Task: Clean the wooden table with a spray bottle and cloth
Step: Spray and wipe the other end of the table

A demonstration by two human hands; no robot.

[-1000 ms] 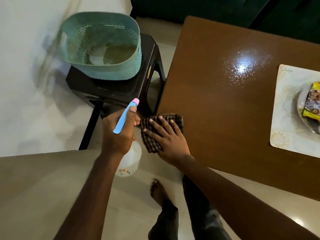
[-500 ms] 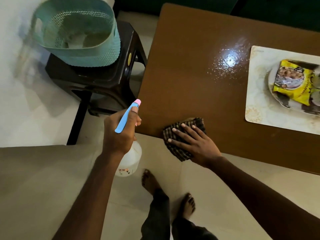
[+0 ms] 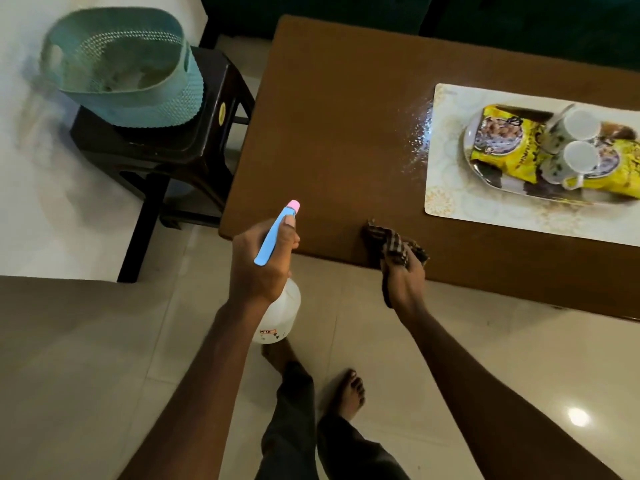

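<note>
The brown wooden table [image 3: 346,133] fills the upper middle and right. My left hand [image 3: 263,265] grips a white spray bottle [image 3: 280,317] with a blue and pink head, held off the table's near left corner. At the table's near edge my right hand [image 3: 403,282] clutches a dark checked cloth [image 3: 393,242], which is bunched up on the rim. Wet spray droplets [image 3: 419,133] glisten on the wood beside a pale placemat.
A pale placemat [image 3: 446,188] at the right carries a tray with yellow snack packets [image 3: 512,150] and two upturned cups [image 3: 578,161]. A teal plastic basket [image 3: 128,64] stands on a dark stool [image 3: 194,140] left of the table. My bare feet [image 3: 346,393] stand on the tiled floor.
My right hand slid the cloth rightward along the near edge and went from flat pressing to bunching it. The view shifted, bringing the tray and cups into sight. My left hand kept its grip.
</note>
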